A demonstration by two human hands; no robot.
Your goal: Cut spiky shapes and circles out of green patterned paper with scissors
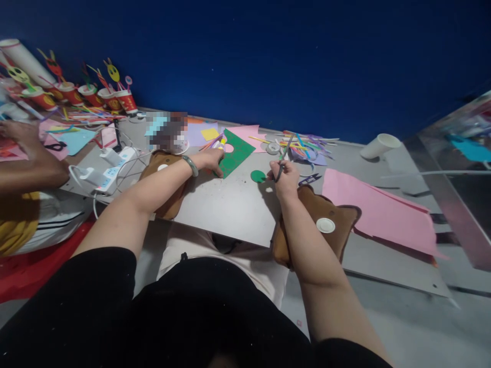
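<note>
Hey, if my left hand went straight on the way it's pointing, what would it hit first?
Your left hand would most likely meet the green sheet, which it seems to be touching, though exact depth is hard to judge.

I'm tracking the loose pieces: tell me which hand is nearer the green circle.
The right hand: it is just right of the green circle, scissors in its grip. The left hand is farther off, at the green sheet's left edge.
</note>
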